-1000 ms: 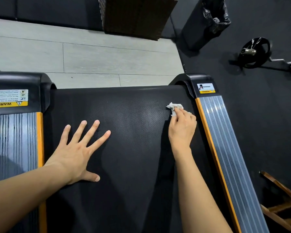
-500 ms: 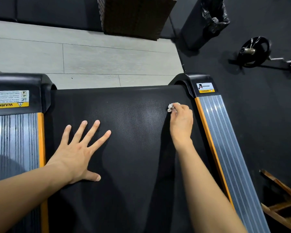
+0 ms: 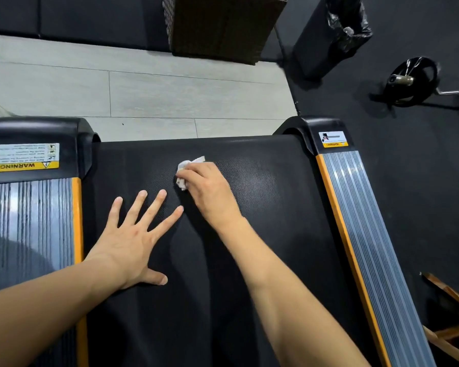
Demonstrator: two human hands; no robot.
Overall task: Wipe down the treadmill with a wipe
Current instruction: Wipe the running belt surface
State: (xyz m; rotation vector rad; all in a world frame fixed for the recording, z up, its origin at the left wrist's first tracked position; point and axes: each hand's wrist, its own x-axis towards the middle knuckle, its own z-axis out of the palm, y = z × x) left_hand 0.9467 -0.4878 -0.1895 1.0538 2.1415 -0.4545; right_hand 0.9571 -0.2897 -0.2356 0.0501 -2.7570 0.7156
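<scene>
Right hand [image 3: 210, 189] has travelled left from the belt's right edge to its centre, grip clenched around the crumpled white wipe [image 3: 187, 169] on the treadmill belt [image 3: 263, 207]. Left hand [image 3: 133, 239] unchanged, grip released, fingers spread flat on belt.

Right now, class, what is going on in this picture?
A person is wiping a treadmill. The right hand presses a crumpled white wipe onto the black belt near its far end. The left hand lies flat on the belt, fingers spread, beside it.
</scene>
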